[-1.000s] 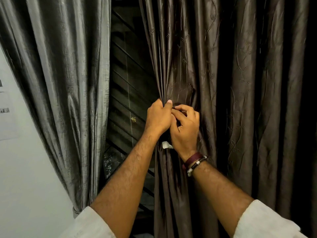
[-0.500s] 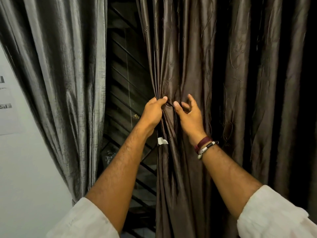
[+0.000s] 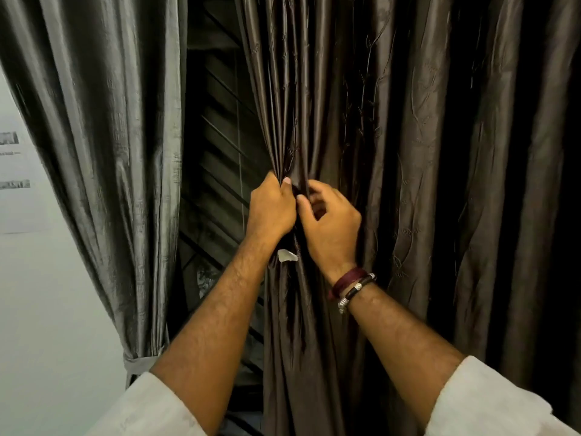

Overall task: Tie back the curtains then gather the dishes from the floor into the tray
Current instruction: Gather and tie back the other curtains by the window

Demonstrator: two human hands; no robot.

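The dark brown embroidered satin curtain (image 3: 393, 184) hangs at right, its left edge bunched. The grey satin curtain (image 3: 103, 152) hangs at left, tied low. The left hand (image 3: 272, 209) clamps the bunched folds; the right hand (image 3: 330, 225), fingers curled, pinches beside it.

The right hand (image 3: 330, 228) has been brought back against the left hand (image 3: 272, 209) at the gathered curtain edge (image 3: 290, 158). Its fingers, spread half a second ago, are now curled
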